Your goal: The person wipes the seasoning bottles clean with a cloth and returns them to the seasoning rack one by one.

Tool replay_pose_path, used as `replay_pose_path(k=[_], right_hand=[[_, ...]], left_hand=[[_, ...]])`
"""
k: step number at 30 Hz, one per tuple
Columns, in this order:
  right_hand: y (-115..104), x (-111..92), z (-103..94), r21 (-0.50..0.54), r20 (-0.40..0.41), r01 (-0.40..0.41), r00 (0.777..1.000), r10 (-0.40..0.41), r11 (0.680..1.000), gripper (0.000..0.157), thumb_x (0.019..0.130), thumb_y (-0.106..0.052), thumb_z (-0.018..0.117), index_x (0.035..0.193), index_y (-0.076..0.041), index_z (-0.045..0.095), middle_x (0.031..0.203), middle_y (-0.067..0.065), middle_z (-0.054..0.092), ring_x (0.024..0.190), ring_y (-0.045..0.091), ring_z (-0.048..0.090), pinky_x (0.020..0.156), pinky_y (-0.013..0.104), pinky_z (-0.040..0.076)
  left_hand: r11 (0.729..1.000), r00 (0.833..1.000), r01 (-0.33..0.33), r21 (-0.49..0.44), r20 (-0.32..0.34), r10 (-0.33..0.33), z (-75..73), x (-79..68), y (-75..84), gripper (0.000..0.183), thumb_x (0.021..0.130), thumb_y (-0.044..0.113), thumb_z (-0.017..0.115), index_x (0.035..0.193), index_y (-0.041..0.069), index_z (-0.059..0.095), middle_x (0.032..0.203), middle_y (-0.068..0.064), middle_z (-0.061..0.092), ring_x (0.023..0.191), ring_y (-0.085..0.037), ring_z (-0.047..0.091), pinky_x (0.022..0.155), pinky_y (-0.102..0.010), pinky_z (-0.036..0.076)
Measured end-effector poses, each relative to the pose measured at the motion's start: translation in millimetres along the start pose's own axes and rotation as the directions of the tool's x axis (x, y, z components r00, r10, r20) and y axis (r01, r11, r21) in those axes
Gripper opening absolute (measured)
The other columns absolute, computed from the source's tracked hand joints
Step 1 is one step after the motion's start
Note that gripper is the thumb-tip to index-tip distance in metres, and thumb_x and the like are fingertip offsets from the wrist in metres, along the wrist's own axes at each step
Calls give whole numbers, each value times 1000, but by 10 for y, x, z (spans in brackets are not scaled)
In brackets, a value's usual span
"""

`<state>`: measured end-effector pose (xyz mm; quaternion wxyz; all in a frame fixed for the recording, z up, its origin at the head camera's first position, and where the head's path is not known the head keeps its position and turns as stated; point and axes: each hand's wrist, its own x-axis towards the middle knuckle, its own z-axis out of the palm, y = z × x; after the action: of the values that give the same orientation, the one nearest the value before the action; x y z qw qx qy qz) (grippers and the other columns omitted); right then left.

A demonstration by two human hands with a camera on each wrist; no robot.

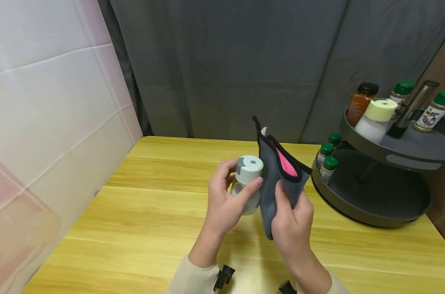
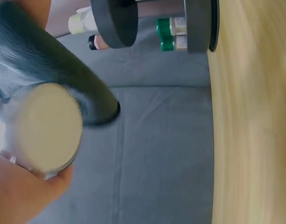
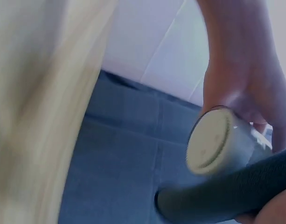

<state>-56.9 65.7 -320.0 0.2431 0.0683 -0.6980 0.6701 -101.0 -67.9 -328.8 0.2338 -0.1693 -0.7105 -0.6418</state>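
Note:
My left hand (image 1: 226, 196) grips a clear seasoning jar (image 1: 249, 173) with a pale green and grey cap, thumb across its front. The jar's round base (image 2: 52, 128) faces the camera in the left wrist view. Close on its right, my right hand (image 1: 294, 220) pinches a folded grey cloth (image 1: 270, 183) with black edging, thumb on the near face. A bright pink inner side (image 1: 286, 163) shows in its fold, and a black loop sticks up at the top corner. Jar and cloth are held side by side above the wooden table (image 1: 163, 204).
A two-tier dark grey turntable rack (image 1: 373, 220) stands at the right. Its upper tier carries a yellow-capped jar (image 1: 376, 118), an orange-brown bottle (image 1: 360, 104), a slim cylinder (image 1: 413, 108) and green-capped bottles. More small green-capped bottles (image 1: 329, 169) sit below. A grey curtain (image 1: 226, 73) hangs behind.

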Motion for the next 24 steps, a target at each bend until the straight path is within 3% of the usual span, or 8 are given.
replay_pose_path(k=[4,6,10,13,15,17,20,24], right_hand=[[130,20,27,-92,9,238,971,-238,967,29,106,1,55,131,12,65,110,24,76,94,9,67,89,12,53],[202,3,35,-134,46,267,964,-263,954,28,104,3,57,129,11,67,99,22,76,85,10,66,82,14,54],[243,-43,28,-170,139,33,990,-9,985,26,108,-10,57,127,3,70,94,16,75,80,12,65,76,22,54],[155,-52,3,-163,185,-159,964,189,974,31,112,-20,53,130,-1,69,106,17,76,88,15,69,80,25,56],[59,-46,-12,-114,181,-197,960,215,974,34,113,-22,52,136,-2,67,118,17,75,98,16,70,87,23,56],[-33,-45,-16,-41,144,-143,979,147,989,35,112,-19,52,140,-1,65,126,18,74,108,17,70,94,21,56],[-90,-58,1,36,75,62,995,-65,997,35,110,-7,53,141,4,63,133,21,71,119,14,69,102,18,54],[21,-107,44,1,39,292,956,-292,956,34,104,7,53,136,12,63,122,26,74,110,8,70,98,16,56]], left_hand=[[1000,997,18,2,76,-18,30,-37,5,47,96,13,80,141,11,66,133,-7,70,122,-19,63,100,-40,55],[997,995,50,-51,85,-45,23,-42,9,48,100,12,74,147,9,61,140,-9,68,129,-20,62,106,-40,54],[994,997,51,-92,67,-45,-33,-48,17,50,108,16,61,156,6,50,148,-15,62,137,-26,58,120,-49,45],[1000,997,11,4,75,-12,-44,-71,2,54,109,23,59,157,6,44,141,-17,63,128,-28,62,113,-53,49],[998,997,-9,70,81,3,-18,-89,-18,56,107,28,62,153,4,40,135,-17,63,120,-26,63,104,-49,53],[994,997,-22,110,77,14,24,-102,-43,58,105,34,66,146,4,38,127,-16,62,112,-23,62,97,-42,53],[997,998,-46,68,38,43,84,-98,-55,53,104,35,69,133,2,39,122,-16,59,107,-21,60,91,-34,54],[993,992,-117,-8,-45,117,120,-58,-30,44,100,25,74,127,-1,50,116,-17,60,103,-22,63,83,-31,63]])
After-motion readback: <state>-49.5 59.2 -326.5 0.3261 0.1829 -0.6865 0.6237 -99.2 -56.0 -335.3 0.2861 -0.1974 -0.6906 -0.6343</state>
